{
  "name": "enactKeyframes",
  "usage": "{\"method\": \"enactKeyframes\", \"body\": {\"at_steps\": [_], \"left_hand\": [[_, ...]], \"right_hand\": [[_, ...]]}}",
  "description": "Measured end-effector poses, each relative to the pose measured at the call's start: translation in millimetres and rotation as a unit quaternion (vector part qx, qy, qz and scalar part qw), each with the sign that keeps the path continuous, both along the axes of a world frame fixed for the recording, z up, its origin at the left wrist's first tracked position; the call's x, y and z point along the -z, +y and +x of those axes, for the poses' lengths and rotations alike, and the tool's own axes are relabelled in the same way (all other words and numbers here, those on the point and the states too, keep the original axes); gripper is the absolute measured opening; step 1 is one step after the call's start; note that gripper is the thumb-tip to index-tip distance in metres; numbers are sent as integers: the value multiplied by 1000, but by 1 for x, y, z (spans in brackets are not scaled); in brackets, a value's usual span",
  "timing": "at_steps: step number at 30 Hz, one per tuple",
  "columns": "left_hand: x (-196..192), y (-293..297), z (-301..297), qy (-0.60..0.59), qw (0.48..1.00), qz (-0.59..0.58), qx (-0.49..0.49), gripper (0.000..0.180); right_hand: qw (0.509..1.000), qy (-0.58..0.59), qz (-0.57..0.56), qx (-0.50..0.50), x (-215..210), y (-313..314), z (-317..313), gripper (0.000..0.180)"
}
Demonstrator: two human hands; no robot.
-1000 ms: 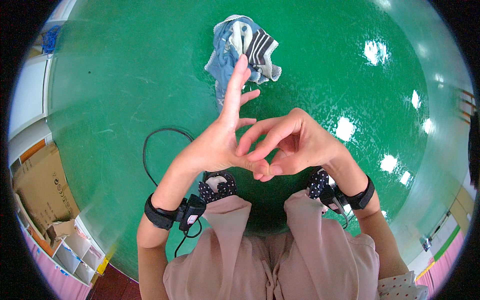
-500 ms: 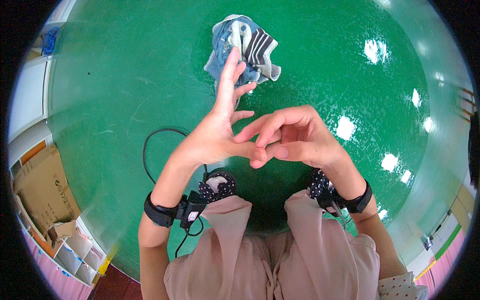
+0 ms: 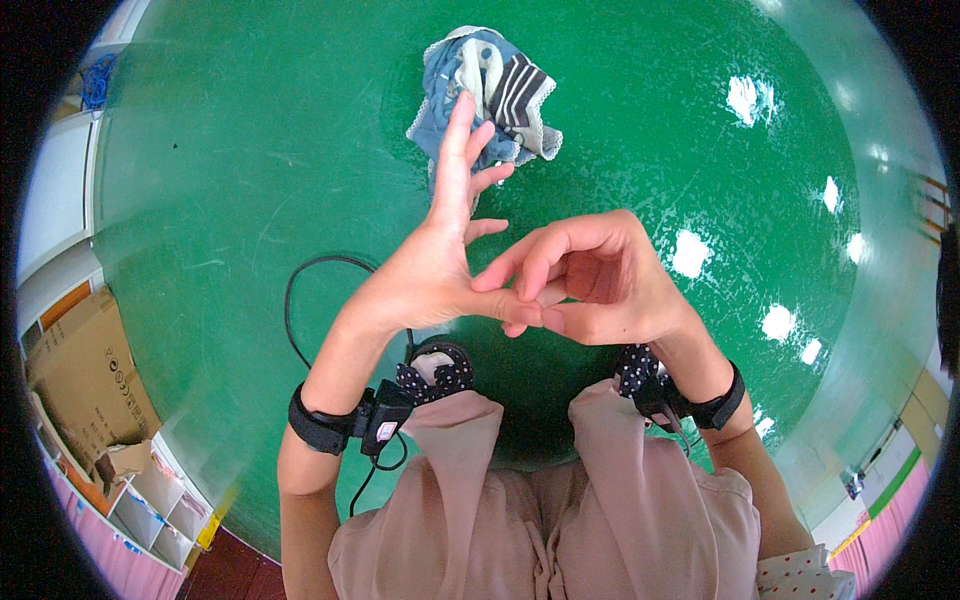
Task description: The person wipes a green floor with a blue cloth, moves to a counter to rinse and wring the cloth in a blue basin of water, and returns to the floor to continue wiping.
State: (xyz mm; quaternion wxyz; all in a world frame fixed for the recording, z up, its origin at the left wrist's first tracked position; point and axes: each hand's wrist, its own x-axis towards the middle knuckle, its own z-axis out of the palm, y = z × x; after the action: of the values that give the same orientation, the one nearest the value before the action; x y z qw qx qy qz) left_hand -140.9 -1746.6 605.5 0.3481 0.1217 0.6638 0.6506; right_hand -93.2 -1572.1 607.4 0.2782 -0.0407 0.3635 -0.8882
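My left hand is raised with its fingers spread and its thumb stretched out toward the right. The fingers of my right hand are closed round the end of that left thumb, my right thumb touching its tip. No object shows in either hand. Beyond my left fingertips a crumpled cloth, blue, white and dark-striped with a white scalloped edge, lies on the green floor. My left fingers overlap its near part in the view but appear to be above it.
A black cable loops beside my left forearm, which wears a strapped black device. Another strap circles my right wrist. At the left edge stand a cardboard box and white shelf compartments. My dotted shoes are below my hands.
The right fingers have shifted slightly on the left thumb, and the right thumb now meets its tip. My left hand has hardly moved; the cloth lies where it was.
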Motion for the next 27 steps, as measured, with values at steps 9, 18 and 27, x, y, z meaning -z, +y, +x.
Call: {"method": "enactKeyframes", "body": {"at_steps": [9, 18, 27], "left_hand": [[0, 1, 2, -30, 999, 11, -3, 147], [-1, 1, 0, -29, 1000, 3, -1, 148], [2, -2, 2, -22, 1000, 12, 1, 144]], "right_hand": [[1000, 1, -21, 4, 5, 1, -1, 19], [999, -1, -32, -3, 3, 3, -1, 18], [1000, 14, -2, 25, 3, -3, 1, 11]]}}
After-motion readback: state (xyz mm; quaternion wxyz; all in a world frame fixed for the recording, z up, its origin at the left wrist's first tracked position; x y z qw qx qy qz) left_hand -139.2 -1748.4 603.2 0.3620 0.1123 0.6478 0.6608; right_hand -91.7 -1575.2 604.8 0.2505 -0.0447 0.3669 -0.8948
